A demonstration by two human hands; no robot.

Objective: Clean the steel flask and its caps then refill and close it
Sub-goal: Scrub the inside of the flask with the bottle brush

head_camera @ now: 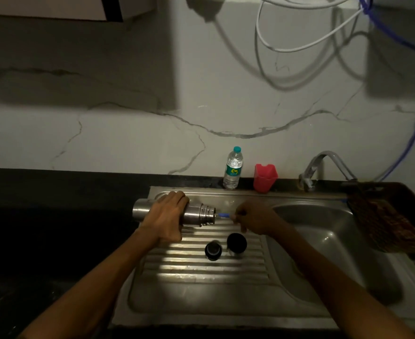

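1. Flask (196, 212) lies on its side over the far end of the drainboard (201, 272), mouth toward the basin (323, 241), threaded neck bare and uncapped.
2. Left hand (168, 216) wraps over the flask's middle, fingers curled round the body, holding it level.
3. Right hand (251, 220) sits just beside the flask's mouth, fingers pinching a thin blue-handled tool, probably a brush (223, 215), whose tip points into the neck.
4. Two dark caps rest on the drainboard ribs nearer the person than the flask: inner cap (212, 250) and outer cap (236, 242), close together but apart.
5. Progress, as a judgement: both caps are off and scrubbing of the flask's inside seems under way. Still to do: cleaning the caps, rinsing, refilling, then screwing both caps on.
6. Behind the flask, against the wall, stand a water bottle (232, 168) and a red cup (265, 177); the tap (323, 165) is farther toward the basin side, with no water visibly running.
7. Hard to tell: the scene is dim, so the brush head is not clear, nor how far it reaches inside. Whether the flask holds water or soap cannot be seen. A dark brownish object (385, 216) beyond the basin is unclear.
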